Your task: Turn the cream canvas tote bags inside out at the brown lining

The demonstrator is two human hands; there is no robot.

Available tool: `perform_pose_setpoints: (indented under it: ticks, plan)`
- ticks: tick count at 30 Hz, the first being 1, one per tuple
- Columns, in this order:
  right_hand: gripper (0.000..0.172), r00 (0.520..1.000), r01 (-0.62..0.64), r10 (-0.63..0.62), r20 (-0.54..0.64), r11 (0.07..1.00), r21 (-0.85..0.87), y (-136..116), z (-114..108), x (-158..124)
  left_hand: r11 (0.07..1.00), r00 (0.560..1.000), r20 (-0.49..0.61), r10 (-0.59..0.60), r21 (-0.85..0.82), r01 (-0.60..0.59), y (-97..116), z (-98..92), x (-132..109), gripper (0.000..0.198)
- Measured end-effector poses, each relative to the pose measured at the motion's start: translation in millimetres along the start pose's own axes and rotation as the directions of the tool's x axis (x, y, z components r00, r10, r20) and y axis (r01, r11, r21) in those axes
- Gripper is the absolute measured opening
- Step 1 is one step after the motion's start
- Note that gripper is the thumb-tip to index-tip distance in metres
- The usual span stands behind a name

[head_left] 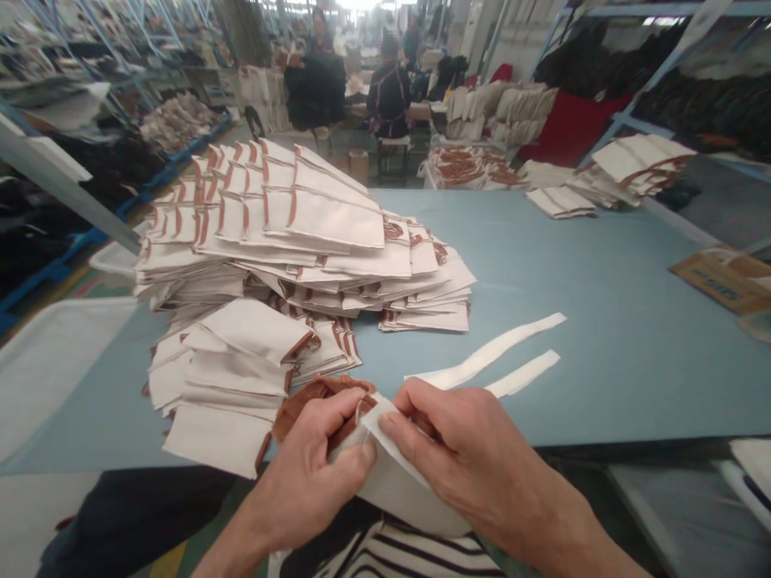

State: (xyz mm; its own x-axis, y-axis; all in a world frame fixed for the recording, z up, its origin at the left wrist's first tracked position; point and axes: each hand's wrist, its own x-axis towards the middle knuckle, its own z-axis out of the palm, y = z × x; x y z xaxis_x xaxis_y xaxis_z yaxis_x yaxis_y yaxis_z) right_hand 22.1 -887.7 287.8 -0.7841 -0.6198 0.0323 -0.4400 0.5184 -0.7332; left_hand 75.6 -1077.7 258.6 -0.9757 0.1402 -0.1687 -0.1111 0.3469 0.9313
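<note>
Over the table's near edge I hold a cream fabric piece (415, 502) with a rust-brown part (322, 393) bunched at its left end. My left hand (316, 461) is closed, thumb and fingers gripping the piece by its brown edge. Beside it, my right hand (461, 449) pinches a white strip (385, 433) against the fabric's top edge. Two loose white strips (499, 349) lie flat on the table just beyond my right hand. Left of my left hand rests a loose heap of folded cream pieces (234, 361) with brown edges.
A tall stack of cream pieces (337, 217) covers the left of the blue-grey table (590, 281). More pieces (638, 164) lie at the far right, with a cardboard box (726, 281) at the right edge. People (390, 88) sit among fabric piles beyond.
</note>
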Motion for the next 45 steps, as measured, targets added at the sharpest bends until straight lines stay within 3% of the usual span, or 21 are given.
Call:
perform_pose_setpoints:
  ticks: [22, 32, 36, 38, 39, 41, 42, 43, 44, 45]
  plan:
    - [0.030, 1.000, -0.026, 0.026, -0.003, 0.975, -0.221, 11, 1, 16, 0.978, 0.985, -0.041, 0.170, 0.127, -0.164, -8, 5.1, 23, 0.035]
    - [0.027, 0.998, -0.043, 0.028, -0.053, 0.953, -0.301, 16, 5, 21, 0.895, 0.915, -0.141, 0.378, 0.307, -0.322, -15, 13.4, 29, 0.032]
    - [0.032, 0.983, -0.182, 0.174, -0.055, 0.953, -0.241, 16, -3, 26, 0.852, 0.868, -0.181, 0.463, 0.360, -0.380, -17, 14.2, 29, 0.029]
    - [0.037, 0.970, -0.238, 0.242, 0.032, 0.967, -0.097, 24, -6, 31, 0.844, 0.856, -0.190, 0.481, 0.363, -0.394, -18, 12.3, 28, 0.026]
    - [0.040, 0.959, -0.258, 0.251, 0.134, 0.965, 0.039, 30, -5, 34, 0.851, 0.860, -0.198, 0.471, 0.359, -0.384, -18, 11.4, 27, 0.026]
    - [0.051, 0.899, -0.341, 0.177, 0.400, 0.855, 0.390, 46, 5, 40, 0.882, 0.898, -0.154, 0.413, 0.315, -0.351, -17, 11.3, 23, 0.026]
    - [0.058, 0.840, -0.414, 0.069, 0.539, 0.724, 0.552, 54, 14, 42, 0.901, 0.922, -0.108, 0.371, 0.280, -0.330, -16, 12.4, 20, 0.028]
    - [0.065, 0.802, -0.487, 0.007, 0.597, 0.588, 0.646, 60, 25, 44, 0.918, 0.942, -0.046, 0.332, 0.243, -0.312, -14, 14.4, 17, 0.029]
    - [0.069, 0.799, -0.540, 0.038, 0.601, 0.486, 0.687, 66, 36, 44, 0.932, 0.954, 0.017, 0.299, 0.210, -0.296, -12, 16.9, 14, 0.029]
    - [0.071, 0.799, -0.557, 0.057, 0.599, 0.445, 0.701, 70, 47, 44, 0.944, 0.962, 0.064, 0.264, 0.189, -0.272, -9, 19.5, 11, 0.029]
